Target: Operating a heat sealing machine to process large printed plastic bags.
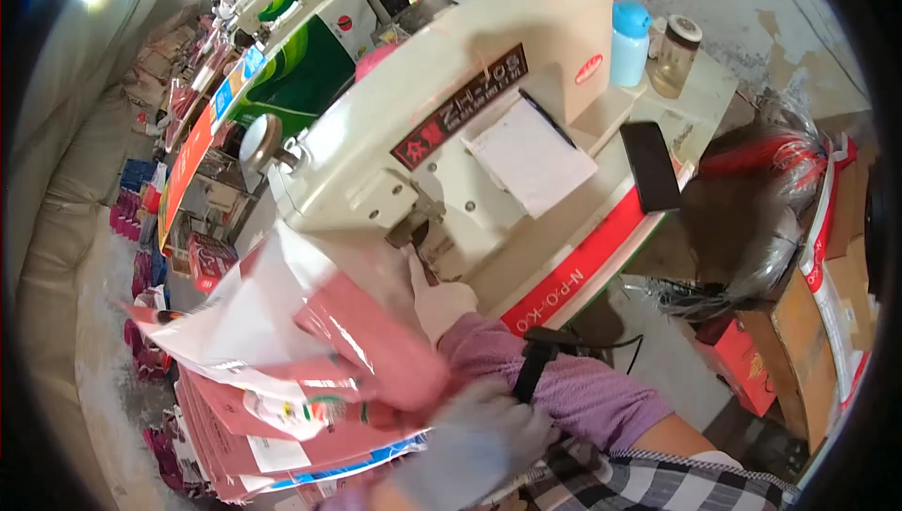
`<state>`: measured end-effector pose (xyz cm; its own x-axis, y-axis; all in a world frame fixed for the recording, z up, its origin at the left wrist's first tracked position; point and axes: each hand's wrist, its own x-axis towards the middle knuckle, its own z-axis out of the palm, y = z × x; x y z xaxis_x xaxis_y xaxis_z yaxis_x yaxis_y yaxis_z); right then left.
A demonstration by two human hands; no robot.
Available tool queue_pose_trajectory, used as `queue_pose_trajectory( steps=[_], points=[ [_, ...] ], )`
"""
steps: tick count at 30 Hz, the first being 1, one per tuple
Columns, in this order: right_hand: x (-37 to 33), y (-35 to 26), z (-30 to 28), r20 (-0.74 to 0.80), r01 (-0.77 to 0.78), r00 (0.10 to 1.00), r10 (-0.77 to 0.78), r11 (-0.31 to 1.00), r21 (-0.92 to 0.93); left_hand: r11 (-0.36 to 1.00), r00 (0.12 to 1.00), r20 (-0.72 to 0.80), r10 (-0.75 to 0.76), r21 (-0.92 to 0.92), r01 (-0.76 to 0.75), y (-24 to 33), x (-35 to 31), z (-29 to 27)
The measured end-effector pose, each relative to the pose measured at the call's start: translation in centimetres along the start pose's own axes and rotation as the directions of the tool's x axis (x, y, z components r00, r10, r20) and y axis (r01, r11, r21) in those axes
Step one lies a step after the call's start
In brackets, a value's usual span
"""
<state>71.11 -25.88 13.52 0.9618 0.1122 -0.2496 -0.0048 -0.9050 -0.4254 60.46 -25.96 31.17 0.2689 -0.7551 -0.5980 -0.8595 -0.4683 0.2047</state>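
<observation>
A large cream sewing machine (pixel 376 88) slants across the view. Under its needle area lies a shiny white and pink plastic bag (pixel 254 309), its pink part smeared by motion. My right hand (pixel 440 302), in a pale glove under a purple sleeve, rests at the bag's right edge. Its index finger stretches up close to the needle area; the other fingers are mostly hidden. Nearer to me, my left hand (pixel 484 445) in a grey glove is blurred beside a stack of pink printed bags (pixel 221 455). Its finger shape does not show.
A white paper pad (pixel 531 159) leans against the machine, and a black phone (pixel 649 166) lies right of it. Behind stand a blue bottle (pixel 629 46) and a lidded jar (pixel 675 60). Cardboard (pixel 794 351) and a red box (pixel 738 361) stand at right.
</observation>
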Motion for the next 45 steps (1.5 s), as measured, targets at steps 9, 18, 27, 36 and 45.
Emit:
queue_pose_trajectory(
  steps=[9, 18, 27, 36, 45],
  points=[
    [-7.3, 7.3, 0.0, -0.481, 0.495, 0.792, -0.376, 0.857, 0.146, 0.492, 0.307, -0.759, -0.574, -0.019, 0.871, -21.0, -32.4, 6.1],
    [-11.8, 6.7, -2.4, -0.177, 0.338, 0.898, -0.403, 0.376, 0.863, 0.697, 0.752, -0.469, -0.462, 0.332, 0.635, -2.9, -22.8, -2.3],
    [-10.3, 8.3, 3.0, -0.222, 0.457, 0.845, -0.487, 0.441, 0.772, 0.441, 0.165, -0.641, -0.75, -0.299, 0.846, 1.8, -28.8, 25.5],
    [-6.2, -4.8, -0.2, -0.142, 0.492, 0.815, -0.562, 0.541, 0.682, 0.243, 0.029, -0.544, -0.839, -0.325, 0.914, -20.9, -31.2, 32.9],
    [-7.8, -10.7, 3.3, -0.331, 0.551, 0.834, -0.442, 0.696, 0.46, -0.008, -0.385, 0.407, -0.828, -0.695, -0.719, 2.3, -31.4, 44.7]
  ],
)
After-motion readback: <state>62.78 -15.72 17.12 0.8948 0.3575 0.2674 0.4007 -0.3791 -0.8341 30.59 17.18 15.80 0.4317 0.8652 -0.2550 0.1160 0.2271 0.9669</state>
